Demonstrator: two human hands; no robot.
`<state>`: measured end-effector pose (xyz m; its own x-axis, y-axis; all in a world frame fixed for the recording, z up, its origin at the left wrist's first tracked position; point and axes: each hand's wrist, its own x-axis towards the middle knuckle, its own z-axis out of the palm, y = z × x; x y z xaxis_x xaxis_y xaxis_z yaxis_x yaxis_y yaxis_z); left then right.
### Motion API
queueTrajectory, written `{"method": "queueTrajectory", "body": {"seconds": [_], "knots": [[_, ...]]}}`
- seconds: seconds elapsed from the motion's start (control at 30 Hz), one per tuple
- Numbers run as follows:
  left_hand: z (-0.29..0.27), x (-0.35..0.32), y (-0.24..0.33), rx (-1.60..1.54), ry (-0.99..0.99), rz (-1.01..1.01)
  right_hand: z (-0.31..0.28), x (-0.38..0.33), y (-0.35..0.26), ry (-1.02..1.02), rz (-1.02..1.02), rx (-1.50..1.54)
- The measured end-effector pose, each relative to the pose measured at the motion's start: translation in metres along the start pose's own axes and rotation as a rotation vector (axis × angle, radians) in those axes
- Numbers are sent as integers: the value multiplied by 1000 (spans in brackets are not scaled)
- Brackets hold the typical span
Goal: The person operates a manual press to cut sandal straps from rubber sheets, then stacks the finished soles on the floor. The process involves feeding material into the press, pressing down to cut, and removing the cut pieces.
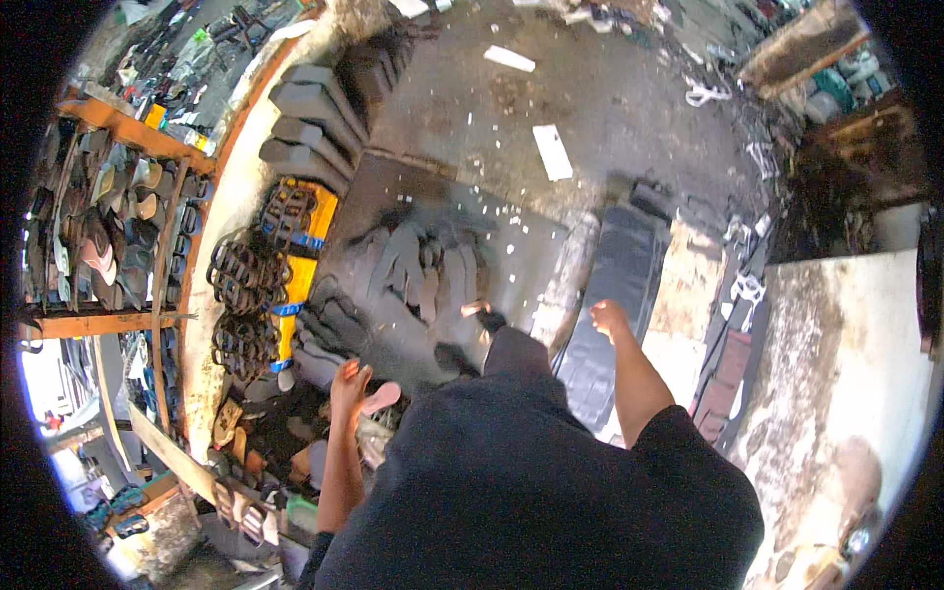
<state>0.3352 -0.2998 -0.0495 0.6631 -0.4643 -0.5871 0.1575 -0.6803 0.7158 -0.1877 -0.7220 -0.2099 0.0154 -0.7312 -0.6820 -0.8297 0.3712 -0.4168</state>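
Observation:
My left hand (348, 385) hangs at my left side, with its fingers loosely bent and apart and nothing visible in them. A pink shoe sole (382, 397) shows right beside it; I see no grip on it. To the right, my right hand (611, 319) is held out over a long dark padded board (618, 270). Its fingers are curled in, and nothing shows in them. My foot (477, 309) is below, at the edge of dark cut sole pieces (425, 270) spread on a grey sheet (506, 258).
Stacked dark foam blocks (310, 118) and bundled black sandal straps (246, 280) line a ledge on the left. A wooden shelf (108, 315) beyond holds many soles. White scraps (553, 152) litter the floor ahead. At right stands a stained pale tabletop (836, 334).

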Motion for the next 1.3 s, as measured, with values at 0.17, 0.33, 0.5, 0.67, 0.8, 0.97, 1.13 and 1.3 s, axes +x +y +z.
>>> {"method": "queueTrajectory", "body": {"seconds": [0.17, 0.33, 0.5, 0.67, 0.8, 0.97, 1.13, 1.3], "knots": [[-25, -1, 7, 118, -85, -78, 59, -108, 47, -289, 119, 426], [-36, -4, 21, 202, -66, -112, 100, -194, 37, -290, 1, -245], [-41, 14, -21, 191, -193, -126, 91, -182, 47, -184, 124, 26], [-48, 0, -10, 196, -175, -184, 55, -143, 20, -125, 118, 120], [-61, -11, -20, 242, -113, -205, 60, -126, -17, -25, 69, 146], [-41, -12, -5, 287, -85, -271, 76, -142, -59, -100, -40, 34], [-1, 22, -18, 189, -107, -231, 109, -105, -6, -192, -90, -211], [79, 91, -48, 121, -124, -107, 140, -29, 5, -341, -132, -521]]}}
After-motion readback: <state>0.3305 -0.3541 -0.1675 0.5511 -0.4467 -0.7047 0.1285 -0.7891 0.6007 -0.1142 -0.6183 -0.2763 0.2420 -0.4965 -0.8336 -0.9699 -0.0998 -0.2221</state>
